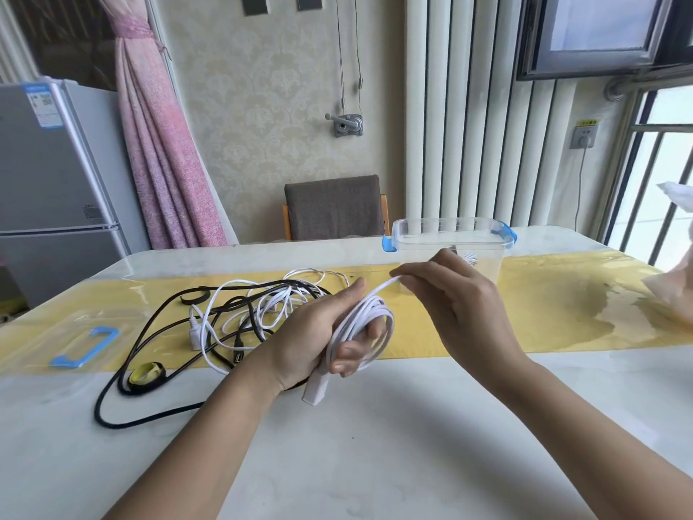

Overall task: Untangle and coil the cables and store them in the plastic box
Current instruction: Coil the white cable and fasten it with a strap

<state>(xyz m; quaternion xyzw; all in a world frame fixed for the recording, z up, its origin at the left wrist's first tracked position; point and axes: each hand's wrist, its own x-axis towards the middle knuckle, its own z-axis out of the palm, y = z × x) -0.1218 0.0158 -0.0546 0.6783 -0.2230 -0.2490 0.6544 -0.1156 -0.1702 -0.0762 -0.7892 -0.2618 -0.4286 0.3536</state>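
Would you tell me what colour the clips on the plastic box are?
Blue clips, head view.

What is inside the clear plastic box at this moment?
Through the wall of the plastic box, a small white coiled bit shows near the bottom, likely a cable. The right hand, pinching the white cable, covers the box's lower front, so the rest cannot be seen.

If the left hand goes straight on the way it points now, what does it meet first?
Probably the right hand, pinching the white cable just beyond the thumb of the left hand; the plastic box stands farther behind, though depth is unclear.
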